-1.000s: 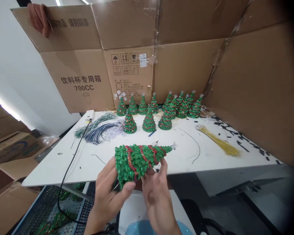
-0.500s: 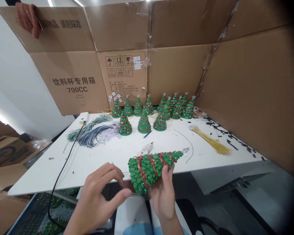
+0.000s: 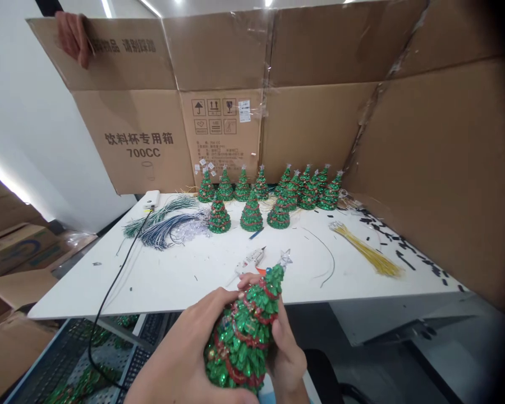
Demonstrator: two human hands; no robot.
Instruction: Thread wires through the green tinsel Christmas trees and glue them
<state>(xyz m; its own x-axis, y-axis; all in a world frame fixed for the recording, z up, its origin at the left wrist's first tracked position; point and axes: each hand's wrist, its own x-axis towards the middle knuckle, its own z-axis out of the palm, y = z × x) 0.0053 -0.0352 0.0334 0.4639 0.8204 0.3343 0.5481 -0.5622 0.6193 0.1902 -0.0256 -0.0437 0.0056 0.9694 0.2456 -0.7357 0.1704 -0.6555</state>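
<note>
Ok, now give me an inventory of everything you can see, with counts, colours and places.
Glittery cone-shaped tree: one, green with red garland, held tilted
Standing cone-shaped trees: about thirteen, green and red, table's back half
Plastic glue gun: one, white, beyond held tree
Thin wire-like bundles: three; green, dark blue left, yellow right
Small plastic bits: many, clear, by dark blue bundle
Short scraps: many, black, table's right
Long cable: one, black, table's left
Flat table: one, white, centre
Cardboard panels: several, brown, behind table
Hand or glove, unclear: one, reddish, top left
Left hand: one, bare, on held tree
Right hand: one, bare, on held tree
</note>
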